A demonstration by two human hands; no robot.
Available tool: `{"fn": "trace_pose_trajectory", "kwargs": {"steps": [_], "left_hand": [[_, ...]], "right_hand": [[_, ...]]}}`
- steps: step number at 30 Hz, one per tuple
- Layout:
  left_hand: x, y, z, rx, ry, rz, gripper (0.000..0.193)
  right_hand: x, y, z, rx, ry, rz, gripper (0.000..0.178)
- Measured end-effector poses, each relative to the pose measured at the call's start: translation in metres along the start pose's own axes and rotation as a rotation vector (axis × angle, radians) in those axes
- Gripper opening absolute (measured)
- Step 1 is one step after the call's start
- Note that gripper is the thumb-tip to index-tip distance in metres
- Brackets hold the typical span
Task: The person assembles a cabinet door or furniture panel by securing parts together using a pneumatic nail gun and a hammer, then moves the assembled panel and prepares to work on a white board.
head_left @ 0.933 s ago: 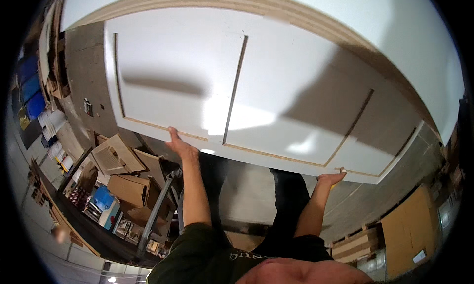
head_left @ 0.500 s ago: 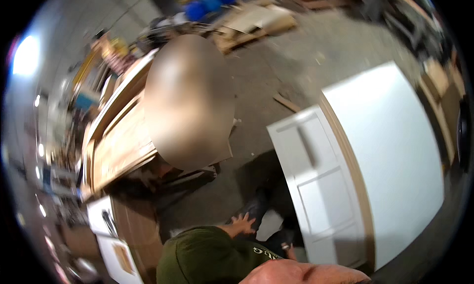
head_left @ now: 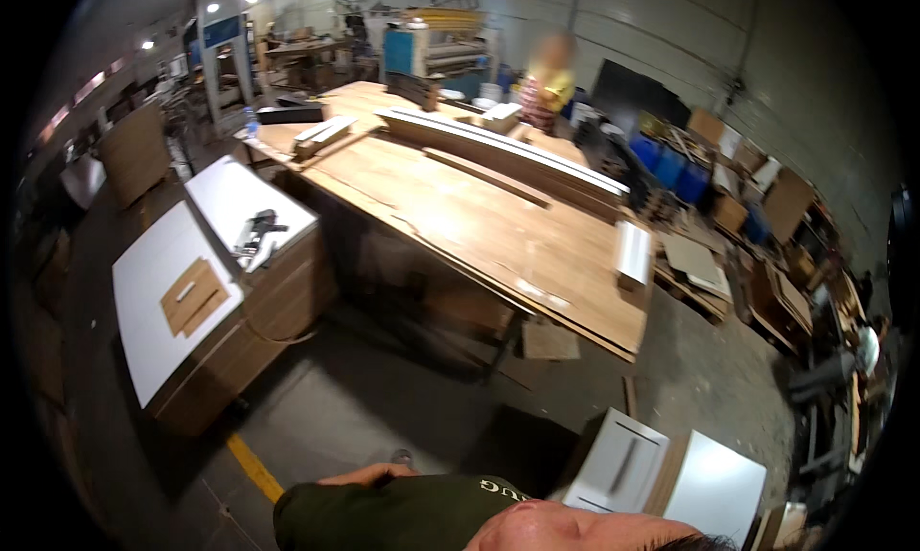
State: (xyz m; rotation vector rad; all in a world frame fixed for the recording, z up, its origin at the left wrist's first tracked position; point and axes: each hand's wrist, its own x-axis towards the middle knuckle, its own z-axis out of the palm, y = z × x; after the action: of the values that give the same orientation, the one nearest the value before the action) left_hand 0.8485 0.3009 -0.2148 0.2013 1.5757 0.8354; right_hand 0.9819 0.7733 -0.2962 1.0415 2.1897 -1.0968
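Below the green sleeve at the bottom, my left forearm [head_left: 359, 474] shows, with the hand at its end foreshortened and its fingers hidden. My right hand is outside the picture. Nearest on the right are a white panelled cabinet piece [head_left: 616, 460] and a plain white board [head_left: 714, 484] with a brown edge. Ahead stands a large wooden worktable [head_left: 479, 216], bearing long white-edged strips [head_left: 508, 158] and a short white-topped block [head_left: 632, 254]. A nail gun [head_left: 259, 233] lies on a stack of white-topped boards to the left.
Beside the nail gun, another white-topped stack [head_left: 172, 297] carries small brown wood pieces [head_left: 195, 297]. A yellow floor line [head_left: 253, 467] runs near it. Beyond the worktable a person [head_left: 548, 86] stands; blue drums [head_left: 671, 168] and scrap boards [head_left: 695, 262] are at the far right.
The view has swung left and up, bringing the whole worktable and the nail gun into sight. The white cabinet pieces have shifted to the lower right; my spread hand has dropped from clear view.
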Motion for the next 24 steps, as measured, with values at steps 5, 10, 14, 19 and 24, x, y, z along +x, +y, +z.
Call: {"fn": "trace_pose_trajectory", "kwargs": {"steps": [5,10,14,19,24], "left_hand": [[-0.081,-0.062,-0.064,-0.028,0.186,0.093,0.066],[-0.139,-0.04,-0.128,0.262,0.464,0.232,0.055],[-0.132,0.002,-0.181,0.086,0.536,0.665,0.042],[-0.034,-0.032,-0.269,-0.356,0.884,0.369,0.027],[-0.003,-0.16,-0.376,-0.805,1.09,0.315,0.03]], "right_hand": [[0.042,-0.118,0.078,-0.441,-0.179,-0.226,0.041],[0.047,-0.389,0.134,-0.313,0.003,-0.748,0.041],[0.015,-0.533,0.187,0.046,-0.164,-0.836,0.025],[0.051,-0.569,0.263,0.099,-0.398,-0.814,0.014],[0.099,-0.631,0.292,0.031,-0.454,-0.864,0.016]]}}
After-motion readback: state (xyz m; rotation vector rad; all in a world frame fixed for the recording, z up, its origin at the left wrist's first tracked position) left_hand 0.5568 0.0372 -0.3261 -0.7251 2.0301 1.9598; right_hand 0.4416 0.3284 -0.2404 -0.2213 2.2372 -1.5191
